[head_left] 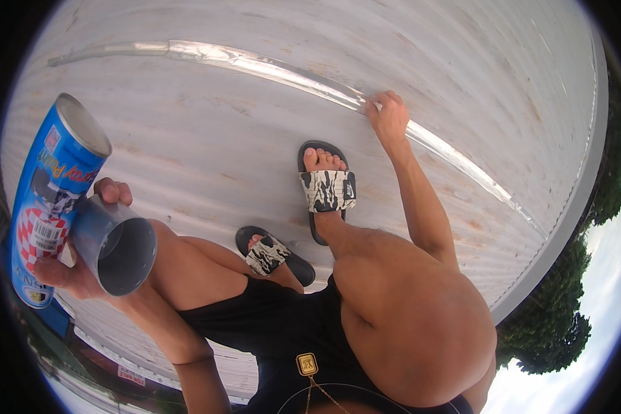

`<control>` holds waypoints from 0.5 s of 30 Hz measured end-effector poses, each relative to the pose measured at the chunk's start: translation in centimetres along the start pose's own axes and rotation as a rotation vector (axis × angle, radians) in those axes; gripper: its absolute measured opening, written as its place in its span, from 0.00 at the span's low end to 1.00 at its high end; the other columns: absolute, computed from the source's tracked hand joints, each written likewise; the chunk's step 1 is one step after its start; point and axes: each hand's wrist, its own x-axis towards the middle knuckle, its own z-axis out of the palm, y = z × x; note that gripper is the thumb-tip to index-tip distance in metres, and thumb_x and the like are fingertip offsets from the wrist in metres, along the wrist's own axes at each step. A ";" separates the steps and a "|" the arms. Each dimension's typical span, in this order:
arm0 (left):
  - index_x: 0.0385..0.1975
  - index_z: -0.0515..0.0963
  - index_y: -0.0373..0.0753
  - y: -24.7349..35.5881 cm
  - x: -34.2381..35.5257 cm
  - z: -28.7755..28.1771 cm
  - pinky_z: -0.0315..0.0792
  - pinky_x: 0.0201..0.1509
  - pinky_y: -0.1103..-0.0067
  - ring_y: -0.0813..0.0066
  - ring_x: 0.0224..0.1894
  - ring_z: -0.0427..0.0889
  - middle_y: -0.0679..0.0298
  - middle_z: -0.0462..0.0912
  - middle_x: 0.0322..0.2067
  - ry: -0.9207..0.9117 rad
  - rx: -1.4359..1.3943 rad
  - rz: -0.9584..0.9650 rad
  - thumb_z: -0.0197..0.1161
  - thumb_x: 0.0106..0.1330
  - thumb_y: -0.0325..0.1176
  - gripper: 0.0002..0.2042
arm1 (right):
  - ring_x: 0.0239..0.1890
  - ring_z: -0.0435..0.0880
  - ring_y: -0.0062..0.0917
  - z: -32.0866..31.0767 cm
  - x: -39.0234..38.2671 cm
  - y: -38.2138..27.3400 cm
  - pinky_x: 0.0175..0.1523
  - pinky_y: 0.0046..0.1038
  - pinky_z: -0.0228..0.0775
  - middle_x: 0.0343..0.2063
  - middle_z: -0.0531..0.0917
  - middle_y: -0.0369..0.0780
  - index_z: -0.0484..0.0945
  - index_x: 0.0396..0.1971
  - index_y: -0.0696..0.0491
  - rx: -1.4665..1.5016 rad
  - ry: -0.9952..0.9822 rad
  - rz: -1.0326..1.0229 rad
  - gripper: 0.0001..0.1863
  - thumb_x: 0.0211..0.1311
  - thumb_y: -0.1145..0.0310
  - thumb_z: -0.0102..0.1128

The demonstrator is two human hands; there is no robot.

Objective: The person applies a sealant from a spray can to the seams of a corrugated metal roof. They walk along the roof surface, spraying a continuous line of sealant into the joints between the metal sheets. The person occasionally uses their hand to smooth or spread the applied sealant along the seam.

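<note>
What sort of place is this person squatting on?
Probably a metal roof outdoors: there are ridged pale sheets underfoot, and past the edge you see leafy trees and cloudy sky.

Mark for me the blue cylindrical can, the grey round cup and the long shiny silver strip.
Blue cylindrical can (pixel 54 188): head view, on its printed side.
Grey round cup (pixel 98 225): head view, on its outer wall.
Long shiny silver strip (pixel 283 75): head view, on its bright upper-left stretch.
</note>
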 end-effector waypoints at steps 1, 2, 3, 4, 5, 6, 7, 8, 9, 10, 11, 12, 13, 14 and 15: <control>0.56 0.57 0.34 0.1 0.0 0.0 0.64 0.46 0.70 0.59 0.39 0.72 0.46 0.72 0.39 0.002 0.007 -0.008 0.60 0.48 0.66 0.45 | 0.35 0.77 0.35 0.1 -0.1 0.0 0.36 0.36 0.71 0.27 0.78 0.38 0.80 0.21 0.52 -0.007 0.028 -0.010 0.04 0.42 0.71 0.62; 0.56 0.56 0.34 0.1 0.1 0.0 0.64 0.45 0.70 0.59 0.39 0.73 0.46 0.72 0.40 0.003 0.015 -0.016 0.60 0.48 0.66 0.45 | 0.35 0.77 0.35 0.2 -0.2 0.0 0.36 0.36 0.71 0.27 0.78 0.38 0.80 0.21 0.52 -0.007 0.033 0.004 0.04 0.42 0.71 0.62; 0.56 0.56 0.34 0.1 0.1 -0.1 0.65 0.44 0.69 0.59 0.38 0.73 0.46 0.71 0.40 0.011 0.008 0.002 0.60 0.49 0.66 0.45 | 0.35 0.77 0.35 0.3 -0.3 0.0 0.37 0.36 0.71 0.27 0.79 0.38 0.80 0.21 0.52 -0.007 0.037 0.018 0.04 0.42 0.70 0.62; 0.56 0.56 0.34 0.0 0.1 -0.1 0.65 0.43 0.69 0.59 0.38 0.73 0.46 0.71 0.41 0.019 0.003 0.020 0.60 0.49 0.65 0.45 | 0.35 0.77 0.35 0.3 -0.3 -0.1 0.37 0.36 0.71 0.27 0.79 0.38 0.81 0.21 0.52 -0.007 0.040 0.031 0.04 0.42 0.70 0.62; 0.56 0.56 0.35 0.0 0.1 -0.1 0.66 0.43 0.68 0.59 0.38 0.73 0.46 0.71 0.41 0.027 -0.003 0.038 0.61 0.49 0.65 0.45 | 0.35 0.77 0.35 0.3 -0.3 -0.1 0.37 0.36 0.71 0.27 0.79 0.38 0.81 0.21 0.52 0.002 0.046 0.034 0.04 0.42 0.70 0.62; 0.56 0.56 0.35 0.1 0.1 -0.1 0.66 0.42 0.68 0.59 0.38 0.73 0.46 0.71 0.41 0.033 -0.006 0.041 0.60 0.49 0.65 0.45 | 0.35 0.77 0.35 0.3 -0.3 -0.1 0.37 0.36 0.71 0.27 0.79 0.38 0.81 0.21 0.51 0.010 0.051 0.037 0.04 0.42 0.70 0.62; 0.56 0.56 0.35 0.0 0.1 -0.2 0.66 0.41 0.68 0.59 0.38 0.73 0.46 0.71 0.42 0.038 -0.012 0.044 0.60 0.49 0.65 0.45 | 0.35 0.77 0.35 0.3 -0.3 -0.1 0.37 0.36 0.71 0.27 0.79 0.38 0.81 0.21 0.51 0.016 0.057 0.040 0.04 0.42 0.70 0.62; 0.56 0.56 0.35 0.0 0.1 -0.2 0.67 0.41 0.68 0.58 0.38 0.73 0.46 0.71 0.42 0.044 -0.018 0.046 0.60 0.49 0.65 0.44 | 0.35 0.77 0.35 0.3 -0.3 -0.2 0.37 0.36 0.71 0.27 0.79 0.38 0.81 0.21 0.51 0.016 0.061 0.047 0.04 0.42 0.70 0.63; 0.56 0.56 0.35 0.0 0.1 -0.3 0.67 0.41 0.68 0.58 0.38 0.74 0.46 0.71 0.42 0.041 -0.009 0.039 0.60 0.49 0.65 0.44 | 0.35 0.77 0.35 0.4 -0.4 -0.2 0.37 0.36 0.71 0.27 0.79 0.38 0.81 0.21 0.51 0.016 0.064 0.054 0.04 0.42 0.70 0.63; 0.56 0.56 0.35 0.1 0.0 -0.4 0.67 0.41 0.68 0.59 0.38 0.74 0.46 0.71 0.43 0.038 0.000 0.032 0.60 0.49 0.65 0.44 | 0.35 0.77 0.35 0.4 -0.4 -0.2 0.37 0.36 0.71 0.27 0.79 0.38 0.82 0.21 0.51 0.016 0.067 0.061 0.04 0.42 0.70 0.63; 0.56 0.56 0.35 0.1 0.0 -0.4 0.68 0.41 0.68 0.59 0.38 0.74 0.46 0.71 0.43 0.036 0.009 0.024 0.60 0.50 0.65 0.44 | 0.35 0.77 0.36 0.4 -0.4 -0.2 0.37 0.36 0.71 0.27 0.79 0.38 0.82 0.22 0.51 0.017 0.070 0.064 0.04 0.42 0.70 0.63; 0.56 0.56 0.36 0.1 -0.1 -0.3 0.68 0.41 0.68 0.59 0.38 0.74 0.46 0.71 0.43 0.046 0.023 0.040 0.60 0.49 0.65 0.44 | 0.35 0.77 0.36 0.5 -0.4 -0.2 0.37 0.36 0.71 0.28 0.79 0.38 0.82 0.22 0.51 0.018 0.072 0.066 0.04 0.42 0.70 0.63; 0.56 0.56 0.36 0.0 -0.1 -0.1 0.68 0.41 0.69 0.59 0.38 0.74 0.46 0.71 0.43 0.057 0.035 0.056 0.59 0.49 0.66 0.44 | 0.35 0.77 0.36 0.5 -0.4 -0.3 0.37 0.36 0.71 0.28 0.79 0.38 0.82 0.22 0.51 0.018 0.075 0.068 0.04 0.42 0.70 0.63; 0.56 0.56 0.36 -0.1 -0.1 0.0 0.68 0.41 0.69 0.59 0.38 0.74 0.46 0.71 0.43 0.069 0.047 0.072 0.59 0.49 0.66 0.44 | 0.35 0.77 0.36 0.5 -0.4 -0.3 0.37 0.37 0.71 0.28 0.79 0.38 0.82 0.22 0.51 0.025 0.077 0.072 0.04 0.42 0.70 0.64; 0.56 0.56 0.36 -0.1 -0.1 0.0 0.68 0.41 0.69 0.59 0.38 0.74 0.46 0.71 0.42 0.066 0.040 0.071 0.59 0.49 0.66 0.44 | 0.35 0.77 0.36 0.5 -0.4 -0.3 0.37 0.37 0.71 0.28 0.79 0.39 0.82 0.22 0.51 0.032 0.079 0.076 0.05 0.41 0.70 0.64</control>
